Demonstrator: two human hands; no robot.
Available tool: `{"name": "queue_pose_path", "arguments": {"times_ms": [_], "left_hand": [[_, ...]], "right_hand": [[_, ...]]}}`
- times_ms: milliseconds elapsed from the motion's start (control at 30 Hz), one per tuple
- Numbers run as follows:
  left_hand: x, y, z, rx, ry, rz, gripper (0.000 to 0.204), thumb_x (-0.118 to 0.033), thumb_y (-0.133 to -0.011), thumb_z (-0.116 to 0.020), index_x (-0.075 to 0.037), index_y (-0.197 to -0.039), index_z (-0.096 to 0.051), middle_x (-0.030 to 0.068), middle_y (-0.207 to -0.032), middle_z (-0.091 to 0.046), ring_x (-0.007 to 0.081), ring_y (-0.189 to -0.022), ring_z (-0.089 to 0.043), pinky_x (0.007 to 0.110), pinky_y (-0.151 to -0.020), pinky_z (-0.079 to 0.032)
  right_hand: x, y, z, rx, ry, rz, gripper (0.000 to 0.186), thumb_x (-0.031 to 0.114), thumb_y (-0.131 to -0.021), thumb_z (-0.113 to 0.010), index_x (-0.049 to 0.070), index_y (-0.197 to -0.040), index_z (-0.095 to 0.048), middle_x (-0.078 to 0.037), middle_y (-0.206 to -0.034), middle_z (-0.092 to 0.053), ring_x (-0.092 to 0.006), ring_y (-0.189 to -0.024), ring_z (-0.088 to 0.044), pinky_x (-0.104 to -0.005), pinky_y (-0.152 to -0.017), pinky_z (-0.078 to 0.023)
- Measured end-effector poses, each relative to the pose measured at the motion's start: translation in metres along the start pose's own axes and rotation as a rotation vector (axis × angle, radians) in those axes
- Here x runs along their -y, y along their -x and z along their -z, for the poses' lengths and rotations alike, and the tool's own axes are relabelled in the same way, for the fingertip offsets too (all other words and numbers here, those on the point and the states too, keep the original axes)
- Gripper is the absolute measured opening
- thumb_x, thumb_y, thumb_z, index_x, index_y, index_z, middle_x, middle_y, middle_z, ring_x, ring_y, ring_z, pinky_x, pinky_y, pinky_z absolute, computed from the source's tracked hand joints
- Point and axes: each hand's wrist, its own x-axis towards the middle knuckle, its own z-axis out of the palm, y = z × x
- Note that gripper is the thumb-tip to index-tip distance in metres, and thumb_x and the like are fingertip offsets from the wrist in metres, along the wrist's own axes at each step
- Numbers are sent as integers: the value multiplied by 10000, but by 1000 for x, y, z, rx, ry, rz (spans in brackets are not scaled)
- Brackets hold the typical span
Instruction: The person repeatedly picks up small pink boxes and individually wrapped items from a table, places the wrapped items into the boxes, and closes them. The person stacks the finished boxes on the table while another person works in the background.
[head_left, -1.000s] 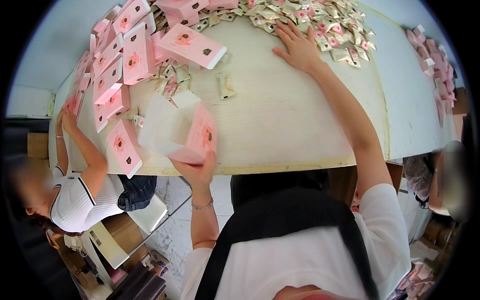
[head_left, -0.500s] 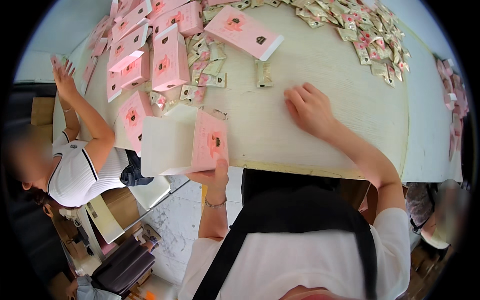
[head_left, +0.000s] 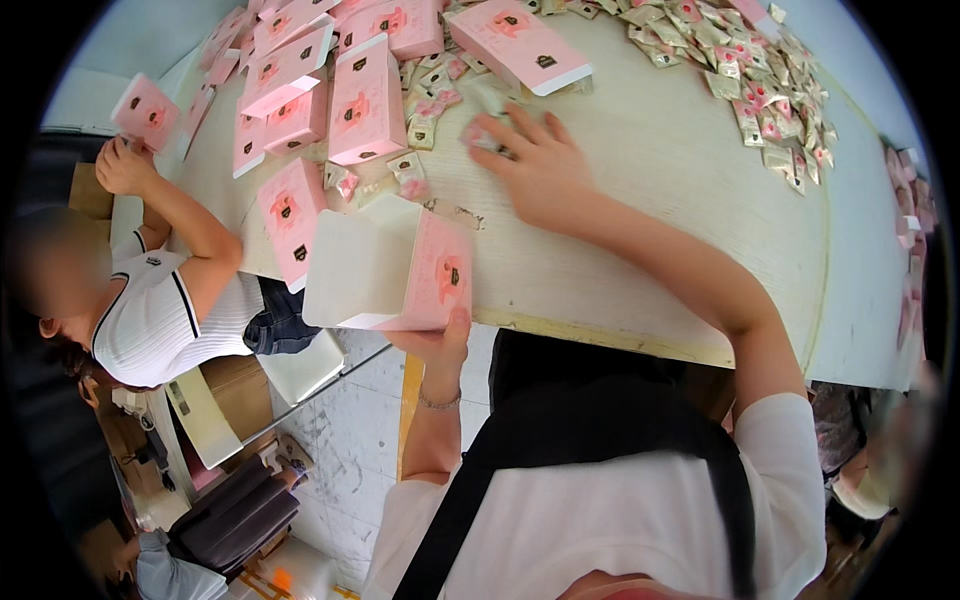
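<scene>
Clasped low in the left hand [head_left: 436, 345] was one open pink cardboard box [head_left: 442, 272], white inside, near the pale wood-grain table's [head_left: 640, 260] front edge, mouth upward apparently for access; the right hand [head_left: 548, 175] splayed beside small gold-and-pink wrapped packets [head_left: 423, 131], its hold too blurred to tell.

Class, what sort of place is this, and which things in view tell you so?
Probably a packing workroom: small wrapped packets lie heaped on a broad table that also bears many pink boxes, the person's left hand holds an open box, and a co-worker at the left handles another.
</scene>
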Motion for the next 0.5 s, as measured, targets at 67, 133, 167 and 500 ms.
{"name": "queue_pose_path", "arguments": {"times_ms": [67,133,167,500], "left_hand": [[-3,-1,-4,-17,12,22,995,-200,-724,-788,11,-1445,-137,152,-1376,-376,245,-1244,-434,415,-1027,-407],[0,1,-8,4,2,-5,955,-181,-730,-775,10,-1440,-166,149,-1369,-388,243,-1241,-440,412,-1033,-405],[2,-3,-7,44,-14,-49,919,-156,-738,-759,5,-1437,-184,145,-1366,-392,242,-1242,-441,414,-1041,-402],[-2,-5,-9,85,-44,-78,942,-169,-729,-784,8,-1437,-188,152,-1360,-398,245,-1239,-445,417,-1032,-404]], "right_hand": [[-17,24,14,-2,-24,-15,477,84,-766,-607,200,-1228,-605,-55,-1369,-492,-354,-1313,-380,-539,-991,-355],[-23,39,32,35,-92,-51,476,62,-769,-608,194,-1226,-607,-37,-1355,-509,-336,-1331,-372,-537,-1032,-331],[-27,39,35,38,-98,-34,487,54,-763,-608,190,-1230,-605,-25,-1352,-516,-325,-1339,-370,-540,-1052,-310],[-50,115,85,167,-76,24,548,136,-749,-663,192,-1286,-571,13,-1385,-515,-281,-1387,-327,-574,-1130,-190]]}}
